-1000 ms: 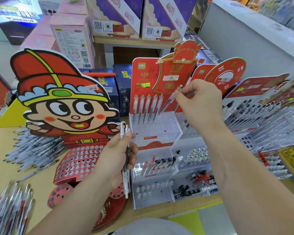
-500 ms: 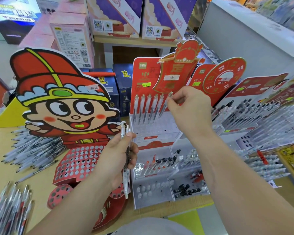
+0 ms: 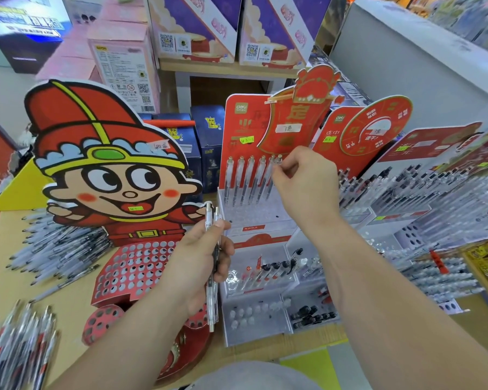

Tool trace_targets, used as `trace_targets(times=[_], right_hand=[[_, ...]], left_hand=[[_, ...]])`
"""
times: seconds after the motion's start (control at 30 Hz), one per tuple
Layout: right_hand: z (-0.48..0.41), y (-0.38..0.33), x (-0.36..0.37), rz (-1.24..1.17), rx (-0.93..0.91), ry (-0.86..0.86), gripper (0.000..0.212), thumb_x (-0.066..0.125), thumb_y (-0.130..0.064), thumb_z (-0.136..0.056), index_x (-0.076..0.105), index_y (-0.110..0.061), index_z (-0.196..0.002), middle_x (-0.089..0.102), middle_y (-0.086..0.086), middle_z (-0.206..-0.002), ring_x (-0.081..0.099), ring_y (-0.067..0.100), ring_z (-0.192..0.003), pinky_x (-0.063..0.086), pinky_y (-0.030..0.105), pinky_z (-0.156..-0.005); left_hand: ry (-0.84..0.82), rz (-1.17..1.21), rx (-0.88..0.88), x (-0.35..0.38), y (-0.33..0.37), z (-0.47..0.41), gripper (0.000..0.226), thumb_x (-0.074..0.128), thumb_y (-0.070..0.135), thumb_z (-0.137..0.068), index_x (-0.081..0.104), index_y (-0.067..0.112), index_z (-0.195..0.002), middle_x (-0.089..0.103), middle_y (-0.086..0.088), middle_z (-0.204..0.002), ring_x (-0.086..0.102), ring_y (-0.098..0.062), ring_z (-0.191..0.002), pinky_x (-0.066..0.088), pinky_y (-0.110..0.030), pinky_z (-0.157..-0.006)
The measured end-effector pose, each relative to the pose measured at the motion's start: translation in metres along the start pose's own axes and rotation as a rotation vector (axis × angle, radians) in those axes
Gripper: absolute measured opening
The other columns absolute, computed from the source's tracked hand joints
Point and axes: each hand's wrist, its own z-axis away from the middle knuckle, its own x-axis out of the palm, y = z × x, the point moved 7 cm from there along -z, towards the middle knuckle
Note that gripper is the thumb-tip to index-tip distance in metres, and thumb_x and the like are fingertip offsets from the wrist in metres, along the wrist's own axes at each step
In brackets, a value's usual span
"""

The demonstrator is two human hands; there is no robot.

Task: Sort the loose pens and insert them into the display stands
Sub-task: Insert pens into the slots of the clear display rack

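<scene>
A white tiered display stand (image 3: 254, 215) with a red backboard stands at the centre. Several clear pens (image 3: 244, 178) stand upright in its back row. My right hand (image 3: 304, 184) pinches the top of the rightmost pen (image 3: 276, 164) in that row, which stands nearly upright in the stand. My left hand (image 3: 200, 260) holds a small bundle of clear pens (image 3: 212, 266) vertically, in front of the stand's left edge. Loose pens lie in a pile (image 3: 54, 249) on the table at the left, with another pile (image 3: 17, 342) at the bottom left.
A red cartoon-character stand (image 3: 107, 175) with a perforated base (image 3: 135, 271) is left of centre. More stands full of pens (image 3: 434, 198) fill the right side. Boxes (image 3: 124, 60) and a wooden shelf (image 3: 226, 67) are behind. The tan table (image 3: 9, 291) carries everything.
My right hand has brought its pen from a tilted position above the stand down and left into the back row, where it now stands almost upright. The left hand has stayed put.
</scene>
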Motion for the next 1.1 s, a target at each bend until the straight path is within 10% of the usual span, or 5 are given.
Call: trace_targets(times=[0.7, 1.1], right_hand=[[0.019, 0.004, 0.001, -0.041, 0.086, 0.001, 0.009, 0.068, -0.023, -0.091, 0.064, -0.016, -0.093, 0.065, -0.01, -0.076, 0.062, 0.006, -0.072, 0.053, 0.027, -0.069], [0.132, -0.043, 0.029, -0.424, 0.1, -0.572, 0.026, 0.089, -0.028, -0.072, 0.065, -0.019, -0.071, 0.063, -0.009, -0.062, 0.051, 0.001, -0.054, 0.045, 0.02, -0.055]], left_hand=[[-0.099, 0.069, -0.015, 0.0, 0.014, 0.021, 0.027, 0.053, 0.035, -0.103, 0.062, 0.013, -0.116, 0.048, -0.004, -0.067, 0.039, -0.016, -0.049, 0.028, -0.027, -0.048], [0.047, 0.185, 0.066, 0.0, 0.031, 0.017, 0.017, 0.05, 0.031, -0.105, 0.053, 0.015, -0.1, 0.036, 0.0, -0.062, 0.03, -0.015, -0.052, 0.029, -0.029, -0.049]])
